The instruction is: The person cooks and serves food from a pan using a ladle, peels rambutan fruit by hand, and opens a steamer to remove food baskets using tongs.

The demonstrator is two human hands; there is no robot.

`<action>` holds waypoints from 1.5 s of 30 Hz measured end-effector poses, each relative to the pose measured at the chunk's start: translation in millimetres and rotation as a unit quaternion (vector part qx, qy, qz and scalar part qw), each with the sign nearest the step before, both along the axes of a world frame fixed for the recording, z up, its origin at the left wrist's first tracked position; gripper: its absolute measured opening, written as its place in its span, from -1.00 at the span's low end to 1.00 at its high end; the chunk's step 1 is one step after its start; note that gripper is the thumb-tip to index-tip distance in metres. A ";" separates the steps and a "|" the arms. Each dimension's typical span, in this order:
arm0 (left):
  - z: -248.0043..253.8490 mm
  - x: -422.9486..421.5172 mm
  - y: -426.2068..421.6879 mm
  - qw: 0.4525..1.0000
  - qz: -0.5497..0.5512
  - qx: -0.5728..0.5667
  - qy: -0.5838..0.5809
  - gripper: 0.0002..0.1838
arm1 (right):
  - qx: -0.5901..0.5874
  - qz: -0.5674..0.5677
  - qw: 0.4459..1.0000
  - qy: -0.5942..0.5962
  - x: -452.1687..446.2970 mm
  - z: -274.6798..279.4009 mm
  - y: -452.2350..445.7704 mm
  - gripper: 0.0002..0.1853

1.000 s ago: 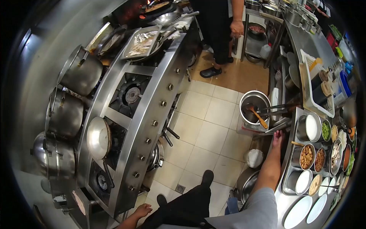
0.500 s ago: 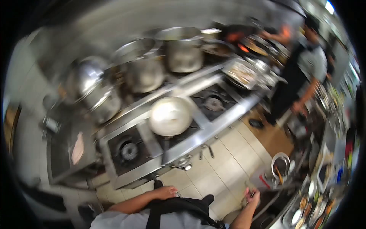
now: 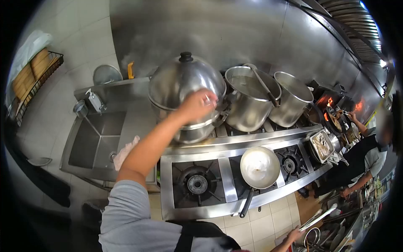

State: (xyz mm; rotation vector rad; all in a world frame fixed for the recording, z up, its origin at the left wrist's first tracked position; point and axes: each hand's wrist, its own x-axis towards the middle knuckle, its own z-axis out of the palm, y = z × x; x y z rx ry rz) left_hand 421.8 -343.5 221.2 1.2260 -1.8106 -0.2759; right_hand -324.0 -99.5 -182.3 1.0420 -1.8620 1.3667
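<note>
My left hand (image 3: pixel 197 107) is raised in front of the large steamer pot (image 3: pixel 184 131), near the side of its domed lid (image 3: pixel 180 80). Its thumb and fingers look slightly apart, with nothing visible in them; whether they touch the lid is unclear. At the lower right, my right hand (image 3: pixel 295 236) is closed around metal tongs (image 3: pixel 320 217), which point up and to the right. A light-coloured pan (image 3: pixel 260 168) with a black handle sits on the stove (image 3: pixel 228 180), between my two hands.
Two tall pots (image 3: pixel 252 110) stand right of the steamer, one with a ladle. A sink (image 3: pixel 98 136) and a pink cloth (image 3: pixel 126 152) are at left. Another person (image 3: pixel 367 161) works at the right by flames (image 3: pixel 329 102). A tray (image 3: pixel 322 146) of food rests at the stove's far end.
The view has swung left towards the stove and sink. My left hand has risen from low by my body to the steamer lid. Tongs now show clearly in my right hand.
</note>
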 end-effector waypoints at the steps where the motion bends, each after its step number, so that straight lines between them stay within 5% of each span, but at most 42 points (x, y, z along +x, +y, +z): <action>1: 9.5 29.3 -41.6 0.987 0.135 -0.053 -0.072 -0.82 | 0.056 0.000 0.977 -0.206 6.6 14.6 3.4 -0.57; 3: 56.4 63.6 -71.6 0.961 0.247 -0.077 -0.103 -0.71 | 0.156 -0.001 0.797 -0.584 48.0 98.1 17.7 -0.47; 6: 87.3 119.8 -138.4 0.926 0.342 0.037 -0.157 -0.55 | -0.081 0.104 0.769 -0.625 193.7 223.5 21.8 -0.45; 13: 119.5 125.9 -154.9 0.874 0.383 0.211 -0.215 -0.41 | -0.101 0.325 0.747 -0.571 251.5 242.7 46.8 -0.56; 18: 114.8 128.3 -154.8 0.894 0.370 0.178 -0.181 -0.43 | -0.090 0.418 0.692 -0.581 253.1 229.1 50.3 -0.55; 30: 174.3 252.3 -51.7 0.902 0.429 0.008 -0.033 -0.27 | -0.084 0.382 0.706 -0.591 262.2 249.4 33.2 -0.26; 35: 188.6 316.4 47.4 0.864 0.501 -0.022 -0.039 -0.29 | -0.041 0.336 0.810 -0.479 272.2 267.1 -12.0 -0.45; 37: 170.4 336.6 95.0 0.841 0.524 -0.072 -0.115 -0.31 | 0.038 0.377 0.844 -0.380 264.1 273.7 -31.5 -0.51; 38: 155.6 345.4 114.9 0.830 0.537 -0.067 -0.136 -0.34 | 0.033 0.373 0.812 -0.448 250.8 272.3 -40.8 -0.55; 41: 106.1 362.4 159.5 0.803 0.582 -0.024 -0.127 -0.43 | 0.056 0.398 0.818 -0.412 269.2 318.6 -72.5 -0.54; 45: 27.9 346.3 201.1 0.778 0.616 -0.023 -0.120 -0.48 | 0.150 0.476 0.845 -0.193 285.6 384.3 -121.2 -0.58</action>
